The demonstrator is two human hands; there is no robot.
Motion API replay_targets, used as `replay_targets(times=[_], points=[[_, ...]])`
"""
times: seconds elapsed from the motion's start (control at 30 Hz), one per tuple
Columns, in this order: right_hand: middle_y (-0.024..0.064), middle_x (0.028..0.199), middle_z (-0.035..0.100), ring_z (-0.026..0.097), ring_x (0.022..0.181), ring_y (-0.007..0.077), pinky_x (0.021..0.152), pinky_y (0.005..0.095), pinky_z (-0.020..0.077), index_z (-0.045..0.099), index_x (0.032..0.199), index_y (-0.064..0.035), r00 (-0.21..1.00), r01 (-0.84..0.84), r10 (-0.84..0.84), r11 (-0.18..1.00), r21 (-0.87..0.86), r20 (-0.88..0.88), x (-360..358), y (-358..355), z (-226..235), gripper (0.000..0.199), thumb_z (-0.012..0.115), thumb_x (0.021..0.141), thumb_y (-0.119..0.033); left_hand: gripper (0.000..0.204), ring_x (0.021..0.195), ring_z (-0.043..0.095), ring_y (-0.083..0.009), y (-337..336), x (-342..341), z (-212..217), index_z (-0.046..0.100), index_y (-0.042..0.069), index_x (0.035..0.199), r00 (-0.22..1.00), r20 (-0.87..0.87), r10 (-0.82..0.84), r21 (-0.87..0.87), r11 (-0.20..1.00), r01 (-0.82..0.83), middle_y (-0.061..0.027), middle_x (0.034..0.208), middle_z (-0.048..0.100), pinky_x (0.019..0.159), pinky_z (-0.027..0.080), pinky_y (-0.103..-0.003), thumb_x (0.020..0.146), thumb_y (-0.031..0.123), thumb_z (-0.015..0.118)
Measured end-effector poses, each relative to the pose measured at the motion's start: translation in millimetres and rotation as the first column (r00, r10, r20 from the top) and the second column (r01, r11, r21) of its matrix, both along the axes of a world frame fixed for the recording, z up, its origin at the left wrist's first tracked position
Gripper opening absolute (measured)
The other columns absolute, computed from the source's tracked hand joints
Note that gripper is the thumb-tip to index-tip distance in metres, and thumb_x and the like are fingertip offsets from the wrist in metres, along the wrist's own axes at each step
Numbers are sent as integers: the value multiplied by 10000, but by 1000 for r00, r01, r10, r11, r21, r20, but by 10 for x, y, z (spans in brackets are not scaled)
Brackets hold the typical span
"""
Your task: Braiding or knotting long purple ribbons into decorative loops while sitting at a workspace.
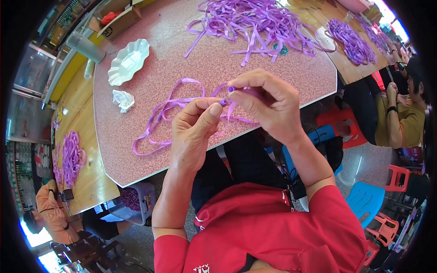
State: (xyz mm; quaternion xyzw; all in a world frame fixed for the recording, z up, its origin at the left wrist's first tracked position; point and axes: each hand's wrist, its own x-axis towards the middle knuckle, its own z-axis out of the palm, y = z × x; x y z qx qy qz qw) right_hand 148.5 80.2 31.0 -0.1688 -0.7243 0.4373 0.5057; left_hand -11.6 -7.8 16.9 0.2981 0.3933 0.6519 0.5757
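Your left hand [193,132] sits at the centre of the frame, its fingers pressed together on a small purple bead [223,102] pinched at the thumb tip. Just to its right, your right hand [268,102] has its fingers closed on the end of a purple ribbon [170,107], whose tip shows beside the bead. The ribbon loops away to the left across the pink speckled counter [136,154]. In the upper left lie a white scalloped dish [129,61] and a crumpled white paper [123,100]; a heap of purple ribbons [255,22] fills the top centre.
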Motion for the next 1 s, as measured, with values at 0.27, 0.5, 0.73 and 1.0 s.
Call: replay_targets(times=[0.27,0.5,0.73,1.0], points=[[90,924,675,653,816,156,685,251,516,701,963,1,985,-55,45,997,55,164,95,27,96,203,735,772,63,183,698,447,-23,-4,13,15,663,26,1047,997,-58,45,30,999,-43,46,846,595,614,347,-184,891,108,714],[91,924,677,649,816,147,668,249,506,714,993,-7,988,-99,88,992,85,126,74,4,59,208,726,794,51,164,848,559,-49,-40,35,34,644,22,1041,995,-91,49,113,993,-38,-7,953,639,746,435,-191,892,60,700],[82,930,670,632,840,134,698,241,494,719,984,-2,989,-126,130,991,-49,71,62,-68,34,167,708,824,46,135,867,564,-53,-55,97,42,635,17,1020,968,-203,149,229,968,-101,-18,989,631,773,450,-195,894,7,682],[78,933,663,616,853,114,717,231,487,710,991,18,994,-87,95,984,-157,46,32,-161,35,155,696,840,47,115,753,489,-17,-60,143,10,627,5,989,862,-405,304,364,919,-153,21,876,540,651,389,-159,891,-43,666]])
